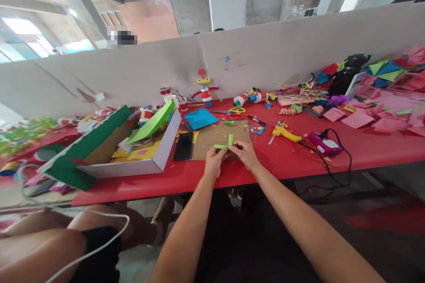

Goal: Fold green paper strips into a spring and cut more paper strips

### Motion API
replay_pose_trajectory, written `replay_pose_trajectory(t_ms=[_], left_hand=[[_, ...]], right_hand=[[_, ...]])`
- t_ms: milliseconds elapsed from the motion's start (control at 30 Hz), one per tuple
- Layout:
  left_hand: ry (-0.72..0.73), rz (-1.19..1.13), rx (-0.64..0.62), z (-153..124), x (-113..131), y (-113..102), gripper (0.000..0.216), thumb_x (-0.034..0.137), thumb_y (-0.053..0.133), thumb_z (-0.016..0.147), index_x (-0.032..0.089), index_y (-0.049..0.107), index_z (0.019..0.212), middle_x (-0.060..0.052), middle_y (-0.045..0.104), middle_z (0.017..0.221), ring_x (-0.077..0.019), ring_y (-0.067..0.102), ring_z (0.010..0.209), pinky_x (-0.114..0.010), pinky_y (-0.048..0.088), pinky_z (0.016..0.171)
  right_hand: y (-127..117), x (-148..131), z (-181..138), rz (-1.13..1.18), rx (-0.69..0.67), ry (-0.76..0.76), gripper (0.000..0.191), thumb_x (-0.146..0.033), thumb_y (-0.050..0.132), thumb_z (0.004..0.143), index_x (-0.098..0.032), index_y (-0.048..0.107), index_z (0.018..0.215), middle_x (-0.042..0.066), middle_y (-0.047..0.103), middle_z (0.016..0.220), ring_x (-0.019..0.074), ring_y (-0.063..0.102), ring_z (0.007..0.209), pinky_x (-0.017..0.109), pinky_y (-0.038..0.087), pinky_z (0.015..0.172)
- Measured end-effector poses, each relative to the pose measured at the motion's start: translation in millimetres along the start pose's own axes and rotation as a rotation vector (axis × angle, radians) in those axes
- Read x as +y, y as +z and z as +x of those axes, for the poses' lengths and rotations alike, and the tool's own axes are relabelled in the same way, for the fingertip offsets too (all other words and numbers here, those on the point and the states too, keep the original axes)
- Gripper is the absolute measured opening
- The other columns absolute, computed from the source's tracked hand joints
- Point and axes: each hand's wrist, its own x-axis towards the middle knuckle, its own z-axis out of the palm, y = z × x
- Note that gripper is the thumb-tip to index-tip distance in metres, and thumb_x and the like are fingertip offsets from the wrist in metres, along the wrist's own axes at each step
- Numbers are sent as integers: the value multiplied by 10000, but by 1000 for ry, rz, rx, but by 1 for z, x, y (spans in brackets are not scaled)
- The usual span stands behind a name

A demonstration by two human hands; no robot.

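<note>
In the head view, the green paper strips (230, 141) are held just above the near part of the brown cardboard sheet (203, 145), where they meet at a corner. They are pinched at that corner between the fingertips of the left hand (214, 160) and the right hand (245, 154), which are brought close together; whether the strips are already joined there cannot be told. If either pinch were loosened, the corner could be skewed, since the strips look light and narrow; if they were squeezed too hard, an unwanted crease could be left. The strips could also be mislaid among the paper scraps (257, 130) if dropped. On the right, the yellow glue gun (285, 134) could be dragged off its spot if its black cable (319, 156) were snagged by the right forearm.
</note>
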Motion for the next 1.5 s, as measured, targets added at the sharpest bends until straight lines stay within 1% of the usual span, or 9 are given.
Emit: replay_pose_trajectory(t_ms=[167, 333, 667, 867, 1133, 1267, 1333, 1433, 1500], left_hand=[[-34, -10, -51, 3, -2, -4, 282, 235, 745, 549, 142, 615, 781, -34, 678, 770, -171, 647, 729, -374, 505, 792], [-53, -32, -37, 6, -3, -9, 298, 263, 754, 561, 167, 553, 759, -2, 665, 694, -179, 661, 709, -420, 507, 801], [-76, 4, -87, 8, -1, -8, 277, 281, 766, 564, 145, 573, 710, 6, 634, 674, -109, 616, 656, -316, 510, 753], [-61, 63, -38, 7, 0, -4, 322, 310, 785, 523, 142, 569, 693, 13, 612, 612, -109, 598, 617, -310, 510, 713], [-10, 25, 25, 9, -2, -4, 345, 298, 782, 526, 148, 552, 734, 25, 614, 615, -107, 601, 608, -303, 505, 696], [6, 6, 73, 10, -3, -5, 347, 289, 777, 538, 144, 583, 788, 1, 645, 686, -114, 614, 642, -294, 496, 704], [6, 9, 94, 11, -3, -4, 354, 288, 772, 546, 142, 613, 826, -11, 660, 726, -117, 619, 663, -292, 492, 718], [-12, -10, 79, 10, -3, -4, 315, 282, 765, 562, 127, 647, 809, -27, 670, 755, -128, 631, 702, -303, 487, 772], [-25, -33, 52, 10, -2, -4, 279, 271, 764, 567, 120, 652, 774, -31, 668, 755, -132, 636, 716, -312, 484, 806]], right_hand=[[0, -6, -1, 53, 13, 57, 230, -412, 619, 651, -182, 603, 657, -34, 526, 564, 118, 455, 546, 234, 333, 522], [0, -7, -2, 115, -21, 71, 225, -400, 638, 637, -178, 614, 665, -20, 558, 601, 130, 488, 578, 243, 373, 554], [-2, -4, 0, 93, -18, 35, 273, -440, 653, 623, -171, 617, 655, -16, 539, 595, 123, 464, 558, 243, 351, 534], [-2, 3, 3, 43, -46, -12, 301, -472, 637, 648, -173, 623, 678, -10, 543, 625, 131, 476, 604, 246, 388, 572], [-1, 1, 2, -36, -48, -102, 150, -316, 612, 678, -200, 673, 751, 16, 624, 805, 172, 550, 793, 286, 417, 736], [1, -3, -2, 60, -90, -60, 262, -292, 618, 676, -211, 651, 922, 32, 641, 936, 183, 578, 859, 301, 442, 764], [2, -4, -3, 85, -96, -30, 295, -340, 622, 688, -218, 622, 956, 30, 650, 894, 183, 588, 805, 298, 459, 715], [2, -4, -3, 17, -41, -25, 230, -412, 579, 727, -218, 619, 845, 17, 633, 750, 176, 572, 701, 284, 450, 640], [1, -2, -2, -17, -11, -44, 225, -424, 557, 743, -211, 614, 788, 13, 614, 722, 166, 553, 671, 273, 436, 622]])
